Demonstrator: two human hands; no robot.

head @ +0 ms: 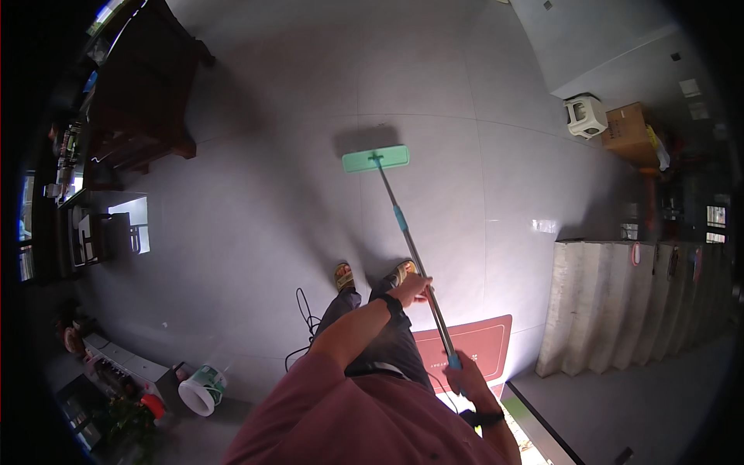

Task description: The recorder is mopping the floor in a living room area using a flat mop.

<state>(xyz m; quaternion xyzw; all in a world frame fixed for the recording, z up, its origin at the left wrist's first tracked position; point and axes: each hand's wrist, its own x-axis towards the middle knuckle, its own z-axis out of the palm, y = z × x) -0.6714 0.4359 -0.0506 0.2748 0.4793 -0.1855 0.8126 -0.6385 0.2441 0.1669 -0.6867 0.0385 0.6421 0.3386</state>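
Note:
A flat mop with a green rectangular head point(376, 159) reaches forward from me over the grey tiled floor point(279, 192). A dark shadow lies just beyond its head; I cannot tell whether the head touches the floor. Partway up the metal pole point(416, 256), above its blue joint point(400, 218), my left hand point(414, 290) grips the shaft. My right hand point(467, 378) is closed around the blue handle end point(454, 363), close to my right side. Both wrists wear dark bands.
A red doormat point(465, 349) lies at my right, beside a folding partition point(610, 308). Black cable point(308, 319) loops by my left leg. Dark wooden furniture point(145, 87) stands at far left, a white bucket point(202, 390) at lower left. A white stool point(585, 116) and cardboard box point(629, 133) stand at far right.

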